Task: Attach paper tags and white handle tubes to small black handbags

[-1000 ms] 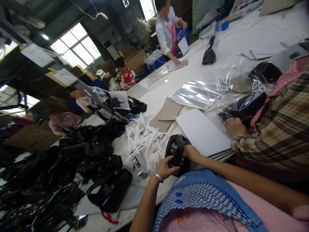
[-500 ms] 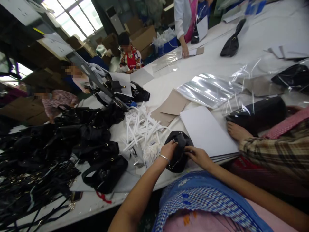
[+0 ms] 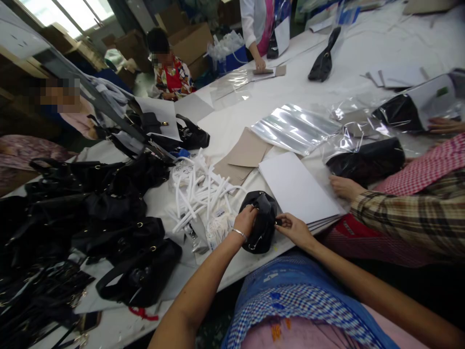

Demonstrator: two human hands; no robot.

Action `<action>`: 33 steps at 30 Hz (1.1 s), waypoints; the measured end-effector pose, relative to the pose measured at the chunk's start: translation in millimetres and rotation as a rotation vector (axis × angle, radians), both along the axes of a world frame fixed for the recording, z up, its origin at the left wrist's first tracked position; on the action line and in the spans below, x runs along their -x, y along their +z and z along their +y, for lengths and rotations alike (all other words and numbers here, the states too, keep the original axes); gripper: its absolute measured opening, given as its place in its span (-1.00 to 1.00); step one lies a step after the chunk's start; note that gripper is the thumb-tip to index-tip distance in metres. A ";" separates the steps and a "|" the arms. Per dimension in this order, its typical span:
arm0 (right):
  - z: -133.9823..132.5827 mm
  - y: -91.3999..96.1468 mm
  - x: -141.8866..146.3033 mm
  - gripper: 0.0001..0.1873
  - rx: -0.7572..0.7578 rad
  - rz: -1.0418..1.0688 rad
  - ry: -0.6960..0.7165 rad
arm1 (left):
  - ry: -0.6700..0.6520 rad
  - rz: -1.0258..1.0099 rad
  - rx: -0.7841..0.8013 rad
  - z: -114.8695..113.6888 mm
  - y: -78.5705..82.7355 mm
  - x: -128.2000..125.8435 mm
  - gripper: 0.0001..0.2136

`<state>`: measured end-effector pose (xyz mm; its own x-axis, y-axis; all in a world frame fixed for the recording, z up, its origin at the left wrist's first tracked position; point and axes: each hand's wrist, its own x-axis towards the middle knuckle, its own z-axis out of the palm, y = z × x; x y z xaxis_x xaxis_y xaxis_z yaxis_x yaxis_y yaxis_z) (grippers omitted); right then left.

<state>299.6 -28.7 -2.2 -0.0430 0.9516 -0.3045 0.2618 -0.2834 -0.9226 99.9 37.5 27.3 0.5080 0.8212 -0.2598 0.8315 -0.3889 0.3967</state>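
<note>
A small black handbag (image 3: pixel 262 235) stands on the white-covered table in front of me. My left hand (image 3: pixel 246 222), with a silver bangle at the wrist, grips the bag's upper left edge, its fingertips partly hidden at the opening. On the bag's right side, my right hand (image 3: pixel 295 230) pinches a small black tab (image 3: pixel 278 222) with a bit of gold metal between thumb and fingers. A stack of white boards (image 3: pixel 298 186) lies just beyond that hand. To the left of the bag are a heap of white tubes (image 3: pixel 203 186) and a clear bag of paper tags (image 3: pixel 220 228).
Many black handbags (image 3: pixel 116 203) are piled at left, near a phone (image 3: pixel 90 321). Brown boards (image 3: pixel 243 154) and clear plastic sleeves (image 3: pixel 296 127) lie ahead. At right, a co-worker's plaid sleeve (image 3: pixel 399 213) reaches over a wrapped black bag (image 3: pixel 366 157). Other people work across the table.
The view has shifted, so most things sit further left. My right hand has drawn slightly away from the handbag's opening, with the black tab now showing at its fingertips. My left hand stays on the bag.
</note>
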 end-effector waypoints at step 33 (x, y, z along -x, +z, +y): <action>46.7 -5.1 -13.8 -0.70 -0.705 -0.592 0.775 | 0.279 -0.468 0.132 -9.8 -7.3 14.4 -0.75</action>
